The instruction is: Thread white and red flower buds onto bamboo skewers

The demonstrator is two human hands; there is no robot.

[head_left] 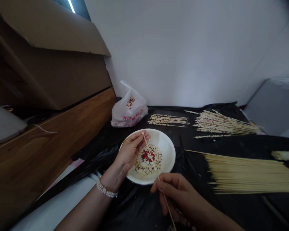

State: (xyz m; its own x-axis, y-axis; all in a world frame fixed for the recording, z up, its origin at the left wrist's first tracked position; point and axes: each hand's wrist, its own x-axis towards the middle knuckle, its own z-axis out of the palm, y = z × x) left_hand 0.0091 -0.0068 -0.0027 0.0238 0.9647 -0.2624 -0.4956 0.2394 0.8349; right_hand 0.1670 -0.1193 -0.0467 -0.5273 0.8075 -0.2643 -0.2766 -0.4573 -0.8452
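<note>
My left hand is over the white bowl, thumb and fingers closed about a small pale piece at the tip of a thin wooden skewer. Lower down, near the bowl's front rim, my right hand pinches the same skewer, which slants up across the bowl. Small cream and dark-red pieces lie in the bowl around a red patch at its bottom. A few more pieces show dimly below my right hand.
A white plastic bag stands behind the bowl. Threaded skewers lie in a small group and a larger pile. Bare skewers are bundled at right on black plastic sheeting. A cardboard box is at left.
</note>
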